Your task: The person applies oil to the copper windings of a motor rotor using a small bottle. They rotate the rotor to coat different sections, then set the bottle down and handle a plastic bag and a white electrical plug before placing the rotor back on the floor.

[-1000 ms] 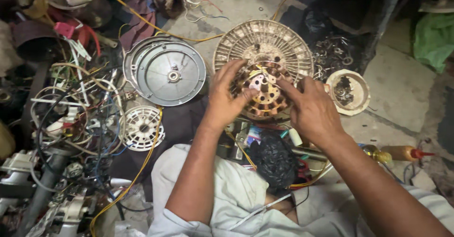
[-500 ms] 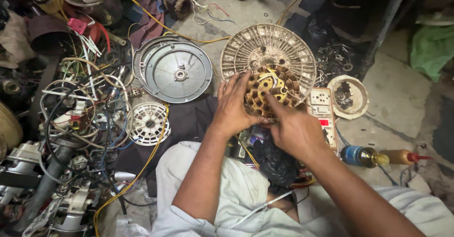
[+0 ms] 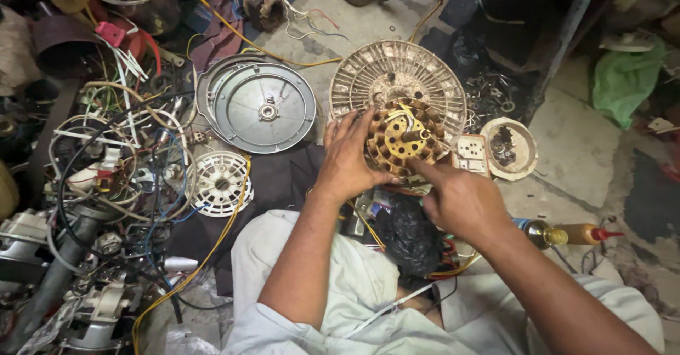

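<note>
A copper-wound fan stator point(image 3: 405, 137) sits inside a round ribbed motor cover point(image 3: 397, 79) on the floor. My left hand point(image 3: 349, 157) cups the stator's left side, fingers spread over its coils. My right hand point(image 3: 457, 198) comes in from the lower right, its index finger stretched onto the stator's lower right edge. Both forearms reach out over my light-coloured clothing.
A grey round motor cover point(image 3: 262, 107) lies to the left, a small white vented part point(image 3: 219, 183) below it. Tangled wires point(image 3: 120, 164) and scrap fill the left side. A white dish of small parts point(image 3: 508, 147), a switch plate point(image 3: 471, 154) and an oil bottle point(image 3: 567, 235) lie right.
My right hand has slid off the top of the stator toward me, leaving only the index finger on its edge. The left hand stays on the left side. The view has shifted slightly.
</note>
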